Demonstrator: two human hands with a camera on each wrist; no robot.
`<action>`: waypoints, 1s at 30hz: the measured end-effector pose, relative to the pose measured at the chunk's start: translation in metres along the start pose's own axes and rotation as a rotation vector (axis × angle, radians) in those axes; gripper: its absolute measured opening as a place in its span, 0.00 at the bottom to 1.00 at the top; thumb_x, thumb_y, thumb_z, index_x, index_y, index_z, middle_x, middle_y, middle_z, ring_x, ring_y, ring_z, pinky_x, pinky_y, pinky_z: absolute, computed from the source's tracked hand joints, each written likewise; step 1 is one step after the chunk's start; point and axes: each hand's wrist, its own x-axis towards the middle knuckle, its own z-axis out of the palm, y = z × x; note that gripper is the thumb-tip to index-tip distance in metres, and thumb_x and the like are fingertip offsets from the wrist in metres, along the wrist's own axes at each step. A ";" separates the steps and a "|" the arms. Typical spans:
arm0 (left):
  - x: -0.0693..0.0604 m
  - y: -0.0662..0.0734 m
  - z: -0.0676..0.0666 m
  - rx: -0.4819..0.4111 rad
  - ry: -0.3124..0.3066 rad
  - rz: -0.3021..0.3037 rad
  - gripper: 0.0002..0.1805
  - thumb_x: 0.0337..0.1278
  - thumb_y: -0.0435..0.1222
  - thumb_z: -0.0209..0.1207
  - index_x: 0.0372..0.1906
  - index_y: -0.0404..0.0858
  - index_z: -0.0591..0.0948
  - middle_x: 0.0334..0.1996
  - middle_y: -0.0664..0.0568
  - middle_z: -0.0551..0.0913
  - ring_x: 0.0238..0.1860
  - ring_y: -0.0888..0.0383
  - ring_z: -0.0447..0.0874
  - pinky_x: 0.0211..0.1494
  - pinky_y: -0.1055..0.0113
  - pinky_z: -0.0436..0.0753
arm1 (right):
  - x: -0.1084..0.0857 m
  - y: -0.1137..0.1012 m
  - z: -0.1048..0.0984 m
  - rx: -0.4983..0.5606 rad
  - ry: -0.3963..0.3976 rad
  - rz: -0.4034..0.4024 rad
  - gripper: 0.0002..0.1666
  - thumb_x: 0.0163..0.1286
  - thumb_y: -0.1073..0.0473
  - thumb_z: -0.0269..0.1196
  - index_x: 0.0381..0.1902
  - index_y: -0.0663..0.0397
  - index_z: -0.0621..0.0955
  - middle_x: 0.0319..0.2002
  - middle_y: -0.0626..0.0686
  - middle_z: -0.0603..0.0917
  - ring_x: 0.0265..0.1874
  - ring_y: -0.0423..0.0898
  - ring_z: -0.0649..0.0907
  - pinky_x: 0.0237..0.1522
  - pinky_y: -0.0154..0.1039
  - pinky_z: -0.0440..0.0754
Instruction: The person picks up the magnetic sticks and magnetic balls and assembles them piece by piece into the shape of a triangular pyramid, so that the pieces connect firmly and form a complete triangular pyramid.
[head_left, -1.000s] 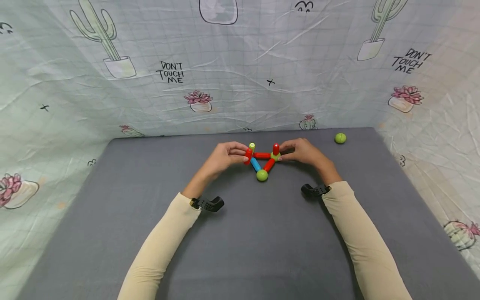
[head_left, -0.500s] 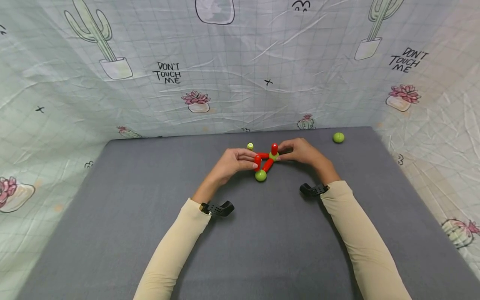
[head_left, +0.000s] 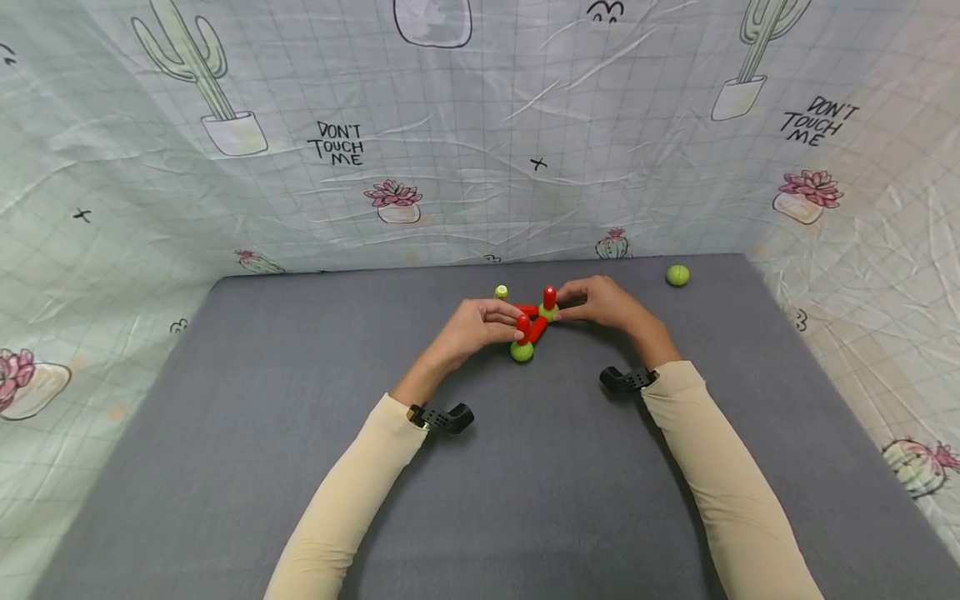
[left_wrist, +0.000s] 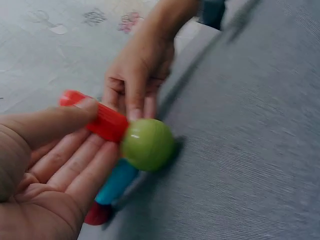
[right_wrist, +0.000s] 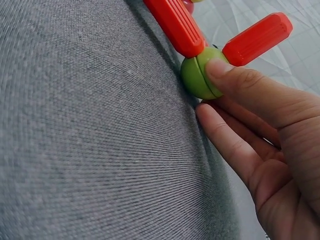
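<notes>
My left hand (head_left: pixel 474 327) pinches a red rod (head_left: pixel 522 325) between thumb and fingers, holding it upright over the front green ball (head_left: pixel 522 351). In the left wrist view the rod's end (left_wrist: pixel 114 125) meets that ball (left_wrist: pixel 149 144); how far it is seated cannot be seen. My right hand (head_left: pixel 602 302) grips the right-corner green ball (right_wrist: pixel 197 77), thumb on top of it. From this ball stands another red rod (right_wrist: pixel 257 40), and a lying red rod (right_wrist: pixel 175 25) joins it. A blue rod (left_wrist: pixel 117 182) runs back from the front ball. The left rear corner is mostly hidden behind my left hand.
A yellow-green rod top (head_left: pixel 501 292) rises at the frame's left rear corner. One loose green ball (head_left: pixel 678 276) lies on the grey table (head_left: pixel 525 483) near its back right corner. A printed cloth (head_left: pixel 480 167) hangs behind the table.
My left hand has carried the red rod from beside the left rear corner, forward and right, to the front ball. The right hand keeps its grip and place.
</notes>
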 end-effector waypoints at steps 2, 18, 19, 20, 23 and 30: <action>0.000 -0.002 0.001 0.004 0.002 -0.008 0.15 0.58 0.25 0.68 0.50 0.28 0.84 0.44 0.45 0.89 0.47 0.56 0.88 0.53 0.63 0.86 | 0.000 0.000 0.000 -0.007 0.002 0.004 0.16 0.64 0.55 0.75 0.48 0.52 0.89 0.46 0.51 0.90 0.49 0.48 0.85 0.54 0.48 0.80; 0.004 -0.002 0.000 0.020 0.050 -0.042 0.17 0.59 0.26 0.68 0.53 0.27 0.84 0.47 0.39 0.88 0.48 0.56 0.88 0.53 0.62 0.86 | -0.001 -0.001 -0.001 0.001 0.005 0.011 0.17 0.63 0.54 0.75 0.48 0.53 0.89 0.48 0.54 0.89 0.52 0.52 0.85 0.58 0.52 0.80; 0.004 -0.002 -0.001 0.026 0.042 -0.035 0.17 0.59 0.26 0.68 0.53 0.27 0.84 0.48 0.39 0.88 0.48 0.56 0.88 0.53 0.62 0.86 | -0.001 -0.001 -0.001 0.001 0.006 0.010 0.17 0.63 0.54 0.75 0.48 0.53 0.89 0.48 0.54 0.89 0.53 0.52 0.85 0.58 0.52 0.80; 0.004 -0.001 -0.003 0.043 0.033 -0.027 0.17 0.59 0.26 0.68 0.53 0.27 0.84 0.48 0.39 0.88 0.49 0.55 0.88 0.53 0.62 0.86 | -0.001 -0.001 -0.001 0.000 0.006 0.009 0.17 0.63 0.54 0.75 0.48 0.53 0.89 0.49 0.54 0.89 0.53 0.52 0.85 0.58 0.52 0.80; 0.002 0.002 -0.011 0.141 0.018 0.001 0.15 0.60 0.28 0.69 0.51 0.28 0.85 0.47 0.40 0.89 0.49 0.51 0.89 0.53 0.60 0.86 | -0.001 -0.001 0.000 -0.009 0.002 0.013 0.17 0.64 0.54 0.75 0.48 0.53 0.88 0.49 0.53 0.89 0.53 0.52 0.85 0.58 0.52 0.80; 0.001 0.003 -0.046 0.420 0.154 0.070 0.08 0.64 0.30 0.67 0.44 0.29 0.87 0.38 0.40 0.90 0.39 0.43 0.90 0.43 0.56 0.89 | -0.002 -0.001 0.000 -0.017 -0.002 0.026 0.17 0.63 0.53 0.75 0.48 0.52 0.88 0.49 0.53 0.89 0.53 0.51 0.85 0.58 0.52 0.79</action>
